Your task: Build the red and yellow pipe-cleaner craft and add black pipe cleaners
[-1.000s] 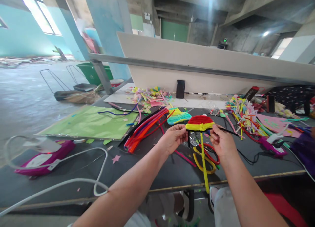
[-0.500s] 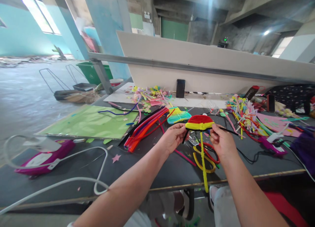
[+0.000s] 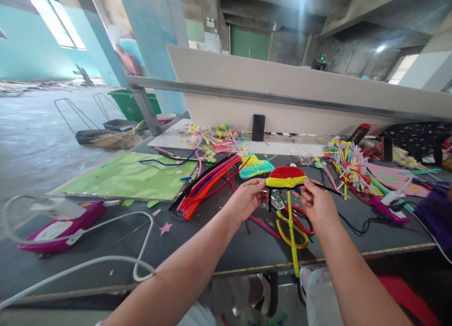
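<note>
Between my two hands is a pipe-cleaner piece (image 3: 286,176), a red dome over a yellow band, with a long yellow stem (image 3: 292,232) hanging past the table edge. My left hand (image 3: 251,197) pinches its left end. At the right end, my right hand (image 3: 315,196) pinches the band and a black pipe cleaner (image 3: 330,188) that runs along the lower edge and sticks out to the right. The black strand's other end hangs down beside my left fingers. Beneath the piece lie scissors (image 3: 300,236) with yellow-and-red handles, their blades partly hidden.
Left of my hands lies a bundle of red, orange and purple pipe cleaners (image 3: 208,189). Behind it rests a yellow-and-turquoise piece (image 3: 254,167). A green sheet (image 3: 141,175), a magenta power strip (image 3: 60,229) with a white cable, and a propped phone (image 3: 258,127) are also on the table.
The loose black end by my left hand has swung from slanting to hanging straight down. Both hands keep their hold, almost unmoved.
</note>
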The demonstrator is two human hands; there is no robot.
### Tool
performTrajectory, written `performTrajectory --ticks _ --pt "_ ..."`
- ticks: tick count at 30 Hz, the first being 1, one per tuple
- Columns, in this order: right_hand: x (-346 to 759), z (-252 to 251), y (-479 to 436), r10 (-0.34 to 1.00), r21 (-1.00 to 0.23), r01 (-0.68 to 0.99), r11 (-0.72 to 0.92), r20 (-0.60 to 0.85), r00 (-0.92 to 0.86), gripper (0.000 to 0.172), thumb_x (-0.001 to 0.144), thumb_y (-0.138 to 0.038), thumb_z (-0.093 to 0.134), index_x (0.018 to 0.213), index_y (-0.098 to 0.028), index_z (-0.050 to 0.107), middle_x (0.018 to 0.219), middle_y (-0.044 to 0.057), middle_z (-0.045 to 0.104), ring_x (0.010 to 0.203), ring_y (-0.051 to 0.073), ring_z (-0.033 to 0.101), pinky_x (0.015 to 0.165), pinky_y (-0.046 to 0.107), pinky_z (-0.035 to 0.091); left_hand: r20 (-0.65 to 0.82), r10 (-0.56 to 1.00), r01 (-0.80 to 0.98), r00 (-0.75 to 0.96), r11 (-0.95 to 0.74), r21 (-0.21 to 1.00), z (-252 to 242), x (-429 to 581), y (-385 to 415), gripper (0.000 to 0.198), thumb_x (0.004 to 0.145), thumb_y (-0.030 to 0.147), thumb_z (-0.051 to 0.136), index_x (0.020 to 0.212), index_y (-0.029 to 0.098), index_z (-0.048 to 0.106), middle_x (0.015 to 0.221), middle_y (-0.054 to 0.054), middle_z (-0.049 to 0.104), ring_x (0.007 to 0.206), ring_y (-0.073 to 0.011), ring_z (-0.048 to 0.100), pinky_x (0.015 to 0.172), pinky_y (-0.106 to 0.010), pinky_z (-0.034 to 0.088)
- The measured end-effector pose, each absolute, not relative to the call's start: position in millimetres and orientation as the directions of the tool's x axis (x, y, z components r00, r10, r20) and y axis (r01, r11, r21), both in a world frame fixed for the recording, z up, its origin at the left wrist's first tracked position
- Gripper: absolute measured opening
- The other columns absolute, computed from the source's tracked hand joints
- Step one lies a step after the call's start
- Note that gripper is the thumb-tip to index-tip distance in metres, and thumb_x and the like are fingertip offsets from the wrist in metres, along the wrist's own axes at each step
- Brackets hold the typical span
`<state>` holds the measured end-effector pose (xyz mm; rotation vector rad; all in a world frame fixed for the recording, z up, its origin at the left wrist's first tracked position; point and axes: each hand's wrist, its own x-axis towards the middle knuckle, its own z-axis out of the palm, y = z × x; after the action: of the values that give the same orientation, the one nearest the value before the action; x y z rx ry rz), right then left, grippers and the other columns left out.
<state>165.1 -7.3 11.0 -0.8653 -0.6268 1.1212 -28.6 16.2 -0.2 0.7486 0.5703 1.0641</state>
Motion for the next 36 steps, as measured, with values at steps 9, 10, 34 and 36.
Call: performTrajectory --ticks 9,10,34,36 --pt "162.8 9.7 -6.8 0.95 -0.843 -0.506 0.18 0.016 0.31 0.024 0.058 -0.024 0.079 0.071 -0.016 0.06 0.051 -0.003 0.055 0.038 0.002 0.034 0.033 0.013 0.019 -0.053 0.934 -0.566 0.354 0.259 0.782 -1.0 -27.0 14.8 0.02 0.07 0.025 0.073 0.079 0.013 0.059 0.064 0.0 0.059 0.054 -0.0085 0.056 0.055 -0.021 0.045" --pt "162.6 9.4 -6.5 0.951 -0.843 -0.507 0.178 0.016 0.309 0.024 0.058 -0.024 0.079 0.071 -0.016 0.06 0.051 -0.003 0.056 0.038 0.002 0.034 0.033 0.013 0.018 -0.051 0.936 -0.572 0.347 0.255 0.78 -1.4 -26.7 15.1 0.021 0.069 0.024 0.074 0.079 0.013 0.06 0.063 0.0 0.059 0.054 -0.008 0.056 0.055 -0.02 0.045" --pt "153.4 10.4 -11.5 0.961 -0.79 -0.586 0.177 0.01 0.278 0.026 0.059 -0.029 0.079 0.073 -0.017 0.06 0.057 -0.002 0.06 0.041 0.003 0.039 0.034 0.014 0.022 0.089 0.913 -0.593 0.397 0.181 0.785 3.0 -29.7 19.1 0.018 0.073 0.019 0.071 0.088 0.012 0.065 0.082 -0.003 0.065 0.064 -0.0065 0.057 0.065 -0.018 0.047" --pt "154.1 12.0 -13.3 0.967 -0.769 -0.621 0.152 -0.013 0.254 0.025 0.064 -0.034 0.076 0.073 -0.017 0.06 0.059 -0.001 0.062 0.042 0.004 0.042 0.034 0.015 0.026 0.09 0.918 -0.586 0.386 0.169 0.792 4.1 -30.3 19.3 0.018 0.073 0.019 0.071 0.089 0.012 0.066 0.082 -0.003 0.065 0.065 -0.0064 0.058 0.065 -0.017 0.047"
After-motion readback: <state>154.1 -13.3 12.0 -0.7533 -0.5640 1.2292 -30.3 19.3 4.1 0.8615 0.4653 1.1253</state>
